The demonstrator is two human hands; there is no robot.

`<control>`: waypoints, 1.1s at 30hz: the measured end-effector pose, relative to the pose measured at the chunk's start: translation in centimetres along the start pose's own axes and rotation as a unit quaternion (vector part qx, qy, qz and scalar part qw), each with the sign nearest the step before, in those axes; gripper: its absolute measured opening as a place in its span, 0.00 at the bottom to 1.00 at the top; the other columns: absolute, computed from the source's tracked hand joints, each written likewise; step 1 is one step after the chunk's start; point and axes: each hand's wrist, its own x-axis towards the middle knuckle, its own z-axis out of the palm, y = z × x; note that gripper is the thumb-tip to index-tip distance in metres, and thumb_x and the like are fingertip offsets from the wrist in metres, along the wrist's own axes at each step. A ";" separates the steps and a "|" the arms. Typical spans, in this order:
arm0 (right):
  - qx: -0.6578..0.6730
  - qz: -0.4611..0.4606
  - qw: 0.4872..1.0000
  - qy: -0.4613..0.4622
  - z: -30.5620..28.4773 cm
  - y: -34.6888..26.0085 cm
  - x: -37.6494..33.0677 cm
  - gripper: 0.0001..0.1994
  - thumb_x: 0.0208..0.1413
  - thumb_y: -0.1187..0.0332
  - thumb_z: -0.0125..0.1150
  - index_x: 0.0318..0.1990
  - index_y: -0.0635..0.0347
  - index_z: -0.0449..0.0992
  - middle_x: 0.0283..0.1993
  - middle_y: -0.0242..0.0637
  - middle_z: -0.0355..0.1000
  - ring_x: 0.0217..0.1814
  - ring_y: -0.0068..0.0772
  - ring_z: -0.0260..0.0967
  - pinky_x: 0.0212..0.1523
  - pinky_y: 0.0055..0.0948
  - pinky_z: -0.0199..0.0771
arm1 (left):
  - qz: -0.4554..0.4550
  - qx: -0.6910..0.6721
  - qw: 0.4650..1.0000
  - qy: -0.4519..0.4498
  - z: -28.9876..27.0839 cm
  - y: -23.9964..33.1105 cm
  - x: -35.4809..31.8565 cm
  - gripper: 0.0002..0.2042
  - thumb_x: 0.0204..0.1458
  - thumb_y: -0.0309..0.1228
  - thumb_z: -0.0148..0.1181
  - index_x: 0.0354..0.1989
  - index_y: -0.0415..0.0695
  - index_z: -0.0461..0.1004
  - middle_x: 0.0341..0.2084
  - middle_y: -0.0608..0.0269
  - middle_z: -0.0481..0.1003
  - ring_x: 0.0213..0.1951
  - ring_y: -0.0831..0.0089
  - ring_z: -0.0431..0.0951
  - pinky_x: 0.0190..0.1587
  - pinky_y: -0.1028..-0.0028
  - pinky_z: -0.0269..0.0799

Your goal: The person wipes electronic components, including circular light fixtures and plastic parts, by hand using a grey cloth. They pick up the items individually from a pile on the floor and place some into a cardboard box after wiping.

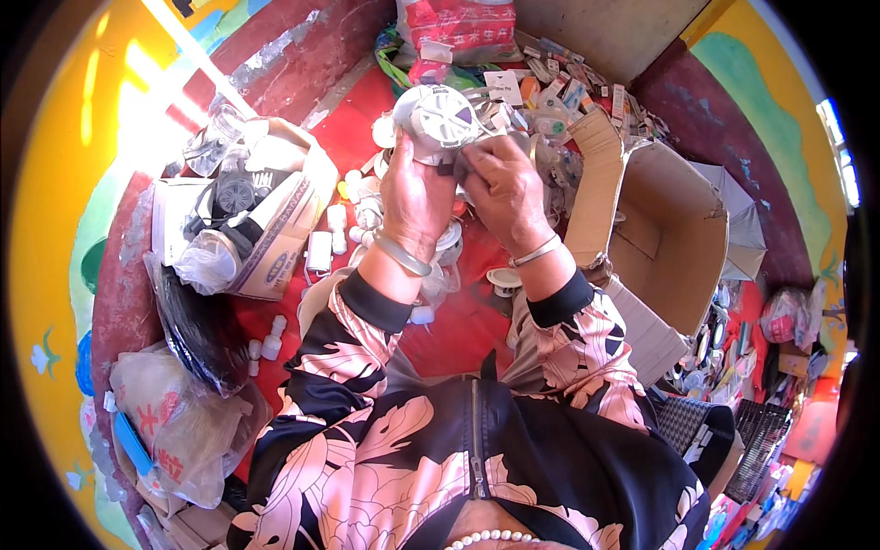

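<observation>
My left hand (414,197) grips the white round mask shell (437,119) steady while my right hand's (502,188) fingers pinch its strap at four o'clock.

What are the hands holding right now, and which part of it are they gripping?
Both hold a round white plastic part with a spoked face. The left hand grips its lower left rim; the right hand pinches its lower right edge.

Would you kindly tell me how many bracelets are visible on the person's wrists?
2: one silver bracelet on the left wrist, below the left hand, and one silver bracelet on the right wrist, below the right hand. Sleeves may hide more.
</observation>
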 end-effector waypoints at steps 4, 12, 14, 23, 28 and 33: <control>0.227 0.137 0.962 -0.064 -0.4 0.1 0.3 0.15 0.41 0.77 0.55 0.40 0.65 0.78 0.33 0.37 0.69 0.35 0.32 0.69 0.38 0.26 0.69 | 0.012 0.000 1.000 0.014 -0.3 0.1 0.5 0.23 0.64 0.42 0.30 0.57 0.40 0.62 0.53 0.54 0.67 0.55 0.62 0.67 0.60 0.62 0.60; 0.559 0.332 0.742 -0.165 -4.9 2.2 0.2 0.12 0.50 0.75 0.55 0.42 0.69 0.76 0.39 0.36 0.74 0.40 0.25 0.71 0.43 0.23 0.71 | 0.000 -0.020 1.000 -0.009 -0.7 0.9 1.2 0.21 0.63 0.43 0.34 0.57 0.42 0.60 0.53 0.54 0.67 0.54 0.58 0.68 0.56 0.52 0.65; 0.616 0.310 0.723 -0.051 -6.1 3.6 0.0 0.14 0.55 0.71 0.53 0.48 0.68 0.70 0.43 0.44 0.74 0.42 0.35 0.74 0.46 0.34 0.76 | 0.015 -0.023 1.000 0.000 -0.3 2.1 1.3 0.22 0.63 0.43 0.31 0.58 0.41 0.59 0.54 0.52 0.66 0.56 0.56 0.67 0.55 0.47 0.65; 0.748 0.302 0.588 0.063 -6.0 5.9 0.6 0.18 0.61 0.65 0.48 0.56 0.63 0.64 0.50 0.46 0.69 0.43 0.38 0.73 0.42 0.35 0.78 | 0.030 0.044 0.998 -0.016 -0.1 2.7 1.0 0.22 0.63 0.43 0.34 0.59 0.42 0.57 0.56 0.52 0.64 0.56 0.55 0.67 0.55 0.49 0.66; 0.637 0.336 0.694 -0.030 -3.7 3.4 0.4 0.24 0.61 0.74 0.45 0.64 0.67 0.54 0.57 0.44 0.63 0.52 0.33 0.68 0.50 0.28 0.72 | 0.047 0.121 0.991 -0.022 0.6 1.5 0.4 0.24 0.62 0.44 0.37 0.60 0.40 0.56 0.55 0.52 0.65 0.56 0.57 0.67 0.56 0.52 0.66; 0.484 0.271 0.831 -0.050 -1.5 1.3 0.1 0.25 0.54 0.77 0.55 0.61 0.66 0.60 0.52 0.39 0.68 0.51 0.28 0.67 0.52 0.24 0.67 | 0.081 0.203 0.976 -0.025 1.0 -0.1 -0.2 0.24 0.60 0.46 0.46 0.56 0.39 0.63 0.49 0.58 0.71 0.50 0.66 0.71 0.54 0.67 0.65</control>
